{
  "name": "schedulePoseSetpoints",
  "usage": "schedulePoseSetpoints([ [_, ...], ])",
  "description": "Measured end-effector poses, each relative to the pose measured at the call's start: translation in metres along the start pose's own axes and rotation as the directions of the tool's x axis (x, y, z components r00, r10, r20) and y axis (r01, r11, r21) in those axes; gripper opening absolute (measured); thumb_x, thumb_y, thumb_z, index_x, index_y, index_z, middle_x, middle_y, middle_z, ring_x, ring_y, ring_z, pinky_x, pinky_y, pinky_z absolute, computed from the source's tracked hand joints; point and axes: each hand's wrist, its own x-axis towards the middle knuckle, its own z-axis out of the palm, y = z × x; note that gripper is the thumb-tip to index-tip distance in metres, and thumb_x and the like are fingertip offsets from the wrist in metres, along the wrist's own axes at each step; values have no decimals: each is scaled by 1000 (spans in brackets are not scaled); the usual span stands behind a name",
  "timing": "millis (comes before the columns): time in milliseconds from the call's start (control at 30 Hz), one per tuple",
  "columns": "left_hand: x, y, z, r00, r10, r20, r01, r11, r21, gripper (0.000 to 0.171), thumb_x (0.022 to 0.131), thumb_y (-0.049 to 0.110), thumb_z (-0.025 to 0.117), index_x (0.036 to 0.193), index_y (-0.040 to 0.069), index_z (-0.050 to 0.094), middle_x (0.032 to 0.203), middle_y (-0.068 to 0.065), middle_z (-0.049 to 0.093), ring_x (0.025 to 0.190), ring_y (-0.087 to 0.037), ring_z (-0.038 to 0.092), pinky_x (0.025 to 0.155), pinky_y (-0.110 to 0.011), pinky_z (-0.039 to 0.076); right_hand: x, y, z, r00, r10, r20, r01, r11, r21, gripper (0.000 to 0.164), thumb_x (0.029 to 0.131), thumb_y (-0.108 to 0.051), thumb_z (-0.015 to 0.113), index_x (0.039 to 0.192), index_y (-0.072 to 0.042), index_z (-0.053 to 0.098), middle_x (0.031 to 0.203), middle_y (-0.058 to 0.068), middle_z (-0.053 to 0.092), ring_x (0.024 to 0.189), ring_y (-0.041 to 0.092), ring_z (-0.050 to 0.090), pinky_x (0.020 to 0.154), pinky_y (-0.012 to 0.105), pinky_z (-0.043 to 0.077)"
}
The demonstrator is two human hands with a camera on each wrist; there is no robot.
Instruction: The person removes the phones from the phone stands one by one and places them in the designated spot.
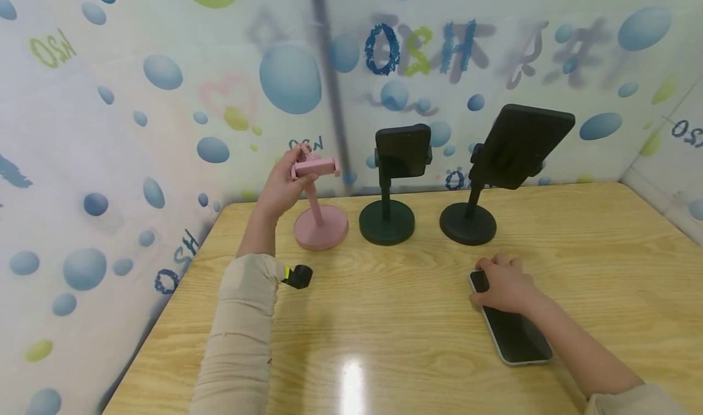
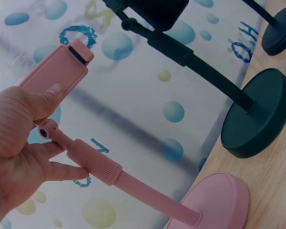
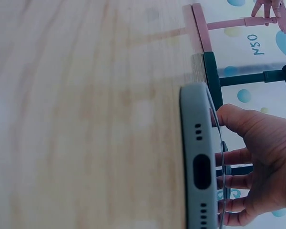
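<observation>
My left hand [image 1: 282,186] holds the pink phone stand [image 1: 321,229] by its holder at the top. In the left wrist view the thumb lies on the flat pink holder [image 2: 57,71], and other fingers reach behind the joint and to the ribbed collar [image 2: 94,161]. The stand's round base is on the table. My right hand [image 1: 508,284] grips the upper end of a smartphone [image 1: 516,339], thumb at its left edge and fingertips at the far end. The phone lies dark screen up; its port end [image 3: 200,171] faces the right wrist camera.
A dark green stand [image 1: 386,223] holding a black phone [image 1: 403,151] is right of the pink one. Farther right, a black stand [image 1: 468,224] carries a larger black tablet [image 1: 522,146]. A patterned curtain [image 1: 219,49] hangs behind the wooden table [image 1: 379,317].
</observation>
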Motion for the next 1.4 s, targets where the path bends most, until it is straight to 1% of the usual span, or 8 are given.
schedulePoseSetpoints([
  [500, 0, 1, -2, 1000, -11, -1, 11, 1000, 12, 45, 89, 7, 55, 131, 10, 38, 123, -13, 43, 109, -28, 44, 93, -46, 37, -1, -2, -2, 1000, 8, 14, -8, 1000, -6, 62, 67, -33, 72, 114, 2, 52, 106, 26, 44, 90, 46, 37, 59, 53, 37],
  [767, 0, -1, -2, 998, 48, -31, -47, 999, 16, 38, 86, 6, 59, 121, 7, 43, 114, -12, 45, 101, -25, 45, 85, -42, 39, 0, -2, -2, 1000, 13, 8, -13, 1000, -4, 61, 66, -32, 72, 113, 2, 52, 106, 27, 44, 90, 46, 38, 59, 52, 37],
  [833, -1, -1, -3, 997, 57, -42, -56, 998, 24, 43, 86, 6, 60, 125, 7, 43, 116, -13, 45, 104, -26, 44, 87, -42, 39, 0, -2, -2, 1000, 13, 10, -13, 1000, -5, 61, 66, -32, 71, 113, 2, 52, 106, 27, 44, 90, 46, 38, 59, 53, 37],
  [967, -5, 3, -4, 997, 70, -46, -69, 997, 29, 60, 84, 7, 62, 138, 6, 35, 131, -13, 39, 121, -30, 38, 94, -44, 38, 0, -2, -2, 1000, 20, 10, -20, 1000, 2, 60, 66, -31, 71, 113, 2, 52, 106, 27, 44, 90, 47, 37, 58, 52, 37],
  [1100, -10, 12, -7, 993, 113, -47, -106, 986, 127, 67, 82, 9, 65, 139, 4, 31, 137, -14, 34, 125, -32, 34, 94, -45, 36, 0, -1, -2, 999, 33, 7, -33, 999, 10, 60, 66, -31, 70, 112, 2, 52, 106, 27, 44, 91, 47, 37, 58, 51, 37],
  [1167, -12, 17, -7, 989, 141, -54, -129, 973, 190, 67, 81, 11, 67, 139, 3, 32, 136, -15, 36, 122, -31, 35, 90, -45, 37, 0, -1, -3, 999, 33, 13, -34, 999, 11, 60, 66, -31, 70, 112, 2, 52, 105, 28, 44, 91, 47, 36, 57, 51, 37],
  [1233, -14, 24, -6, 983, 170, -65, -153, 965, 213, 67, 81, 11, 67, 139, 4, 33, 137, -14, 35, 122, -29, 36, 88, -43, 39, 1, -2, -3, 999, 32, 21, -32, 999, 2, 59, 66, -31, 70, 112, 2, 53, 105, 27, 45, 91, 47, 37, 57, 50, 37],
  [1400, -14, 43, 2, 952, 278, -131, -243, 941, 238, 58, 81, 12, 67, 133, 3, 43, 137, -13, 36, 119, -28, 37, 90, -42, 41, 6, -7, -9, 999, 10, 37, -9, 1000, -29, 53, 68, -29, 70, 108, 1, 54, 102, 24, 47, 89, 44, 39, 59, 50, 37],
])
